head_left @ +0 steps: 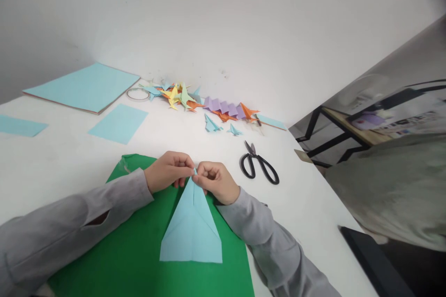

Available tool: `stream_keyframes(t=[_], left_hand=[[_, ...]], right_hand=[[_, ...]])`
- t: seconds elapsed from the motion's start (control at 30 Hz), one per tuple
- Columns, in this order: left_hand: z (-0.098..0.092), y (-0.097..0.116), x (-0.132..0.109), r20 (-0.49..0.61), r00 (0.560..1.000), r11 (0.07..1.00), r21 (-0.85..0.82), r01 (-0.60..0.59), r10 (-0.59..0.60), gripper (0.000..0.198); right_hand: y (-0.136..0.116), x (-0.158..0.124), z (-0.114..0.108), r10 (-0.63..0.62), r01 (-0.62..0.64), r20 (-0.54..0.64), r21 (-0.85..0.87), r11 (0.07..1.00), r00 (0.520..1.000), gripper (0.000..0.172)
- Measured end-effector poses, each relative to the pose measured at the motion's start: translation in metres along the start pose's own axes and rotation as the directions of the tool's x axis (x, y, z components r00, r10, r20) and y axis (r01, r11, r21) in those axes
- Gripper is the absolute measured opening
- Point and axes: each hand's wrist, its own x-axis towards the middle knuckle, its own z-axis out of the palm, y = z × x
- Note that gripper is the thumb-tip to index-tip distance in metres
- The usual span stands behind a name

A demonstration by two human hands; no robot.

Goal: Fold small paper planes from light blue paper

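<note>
A light blue sheet of folded paper (191,234) lies over a green mat (139,260), its narrow point away from me and its wide edge towards me. A crease runs down its middle. At the tip, my left hand (171,170) pinches the paper from the left side. My right hand (218,181) grips the same tip from the right, thumb and fingers closed. The fingertips of both hands nearly meet there and partly cover the point.
Black-handled scissors (259,162) lie right of my hands. Behind are small blue folded pieces (212,124), a purple pleated strip (223,107), colourful paper cranes (177,95) and a tape roll (138,94). Blue sheets (83,86) sit back left; a dark flat object (369,260) is right.
</note>
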Motion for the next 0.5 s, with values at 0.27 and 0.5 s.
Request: stream_keyframes(t=[0.27, 0.5], left_hand=[[-0.0036, -0.0021, 0.0008, 0.04, 0.999, 1.0, -0.011, -0.014, 0.014, 0.019], [-0.0033, -0.0021, 0.0009, 0.052, 0.998, 1.0, -0.008, -0.025, 0.026, 0.016]], right_hand=[[0.0008, -0.0017, 0.0019, -0.012, 0.012, -0.003, -0.018, 1.0, 1.0, 0.029], [0.0017, -0.0016, 0.0002, -0.008, 0.008, -0.002, -0.007, 1.0, 1.0, 0.028]])
